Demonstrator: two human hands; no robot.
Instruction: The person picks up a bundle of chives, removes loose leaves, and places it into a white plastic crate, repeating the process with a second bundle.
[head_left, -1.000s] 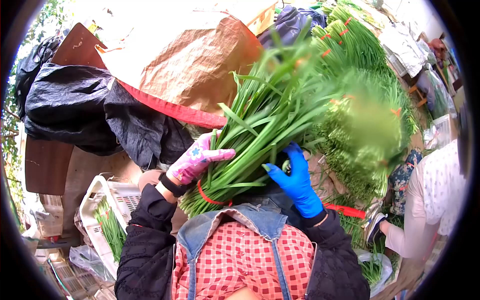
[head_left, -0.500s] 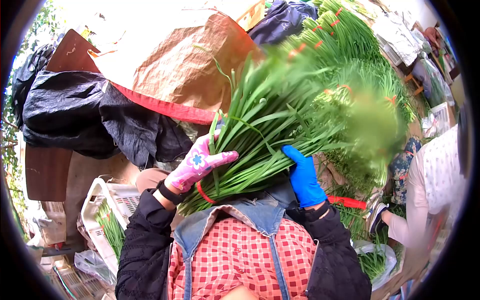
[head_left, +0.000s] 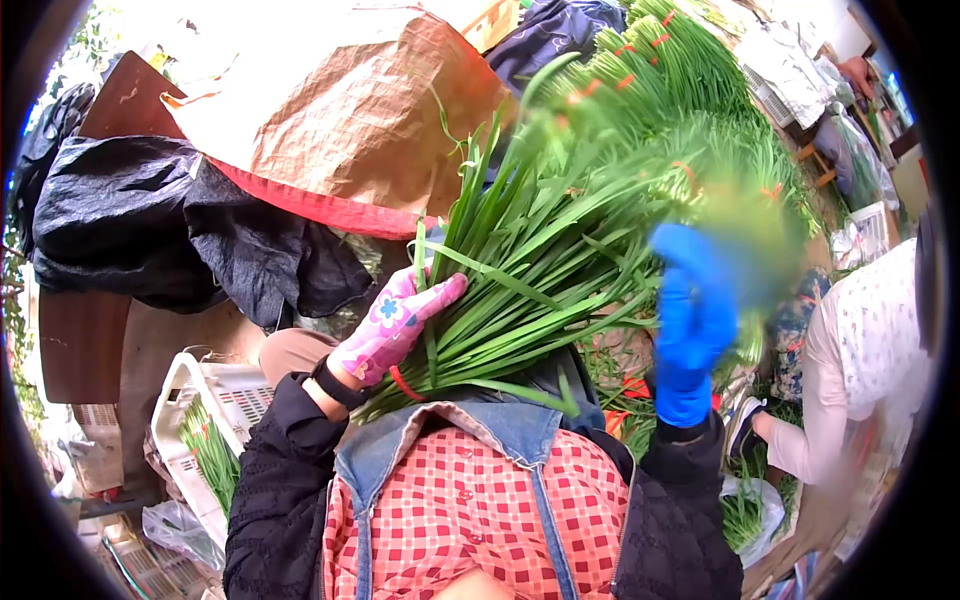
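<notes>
My left hand [head_left: 398,315], in a pink flowered glove, is closed round a bunch of garlic chives [head_left: 530,290] in front of my body. A red band [head_left: 404,384] circles the stems near their cut ends, just below that hand. The leaves fan out up and to the right. Just right of the bunch is my right hand [head_left: 692,320] in a blue glove, raised and apart from the stems. Motion smears its fingers, so I cannot tell whether they grip anything.
Banded chive bunches [head_left: 690,75] are piled at the upper right. At left stands a white plastic crate [head_left: 240,400] with more chives, below a black cloth [head_left: 120,220] and a brown woven sheet [head_left: 370,120]. Another person's sleeve [head_left: 815,400] shows at right, above a plastic bag of greens [head_left: 750,515].
My right hand has let go of the bunch and moved right and up. My left hand keeps its hold, and a few leaves have shifted loose near the stems.
</notes>
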